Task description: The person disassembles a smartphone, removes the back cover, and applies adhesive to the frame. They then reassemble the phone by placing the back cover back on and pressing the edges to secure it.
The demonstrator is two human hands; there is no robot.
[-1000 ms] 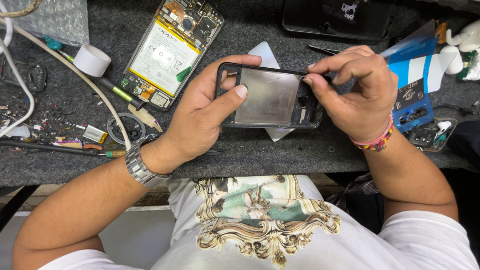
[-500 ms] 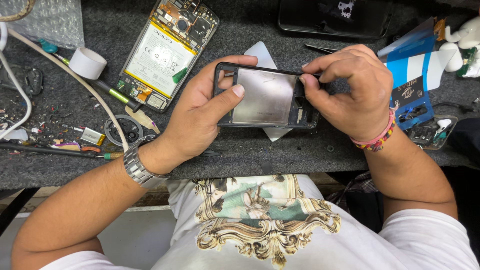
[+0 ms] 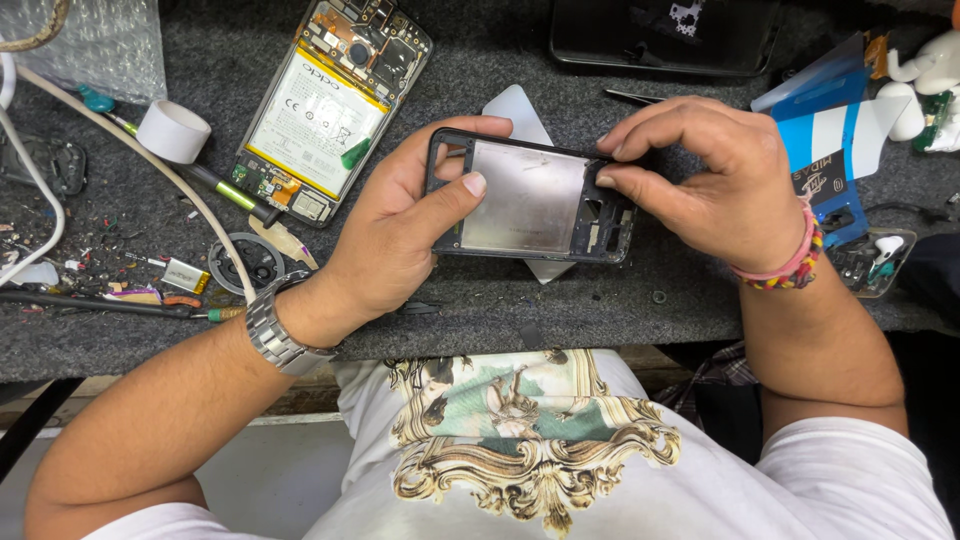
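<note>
A black phone frame with a grey metal plate (image 3: 525,195) is held flat over the grey work mat (image 3: 600,310). My left hand (image 3: 405,230) grips its left end, thumb across the plate. My right hand (image 3: 700,180) pinches the frame's right end with fingertips on its top corner. An opened phone with a yellow-edged battery and bare circuit board (image 3: 325,105) lies on the mat to the upper left, apart from both hands.
A white tape roll (image 3: 172,130), a green-tipped screwdriver (image 3: 225,190), a round black part (image 3: 245,265), cables and small scraps lie at left. A dark phone panel (image 3: 665,35) sits at the top. Blue packaging (image 3: 830,140) and a parts tray (image 3: 870,262) are at right.
The frame and both hands have stayed almost in place; my right fingers have shifted slightly along the frame's right end.
</note>
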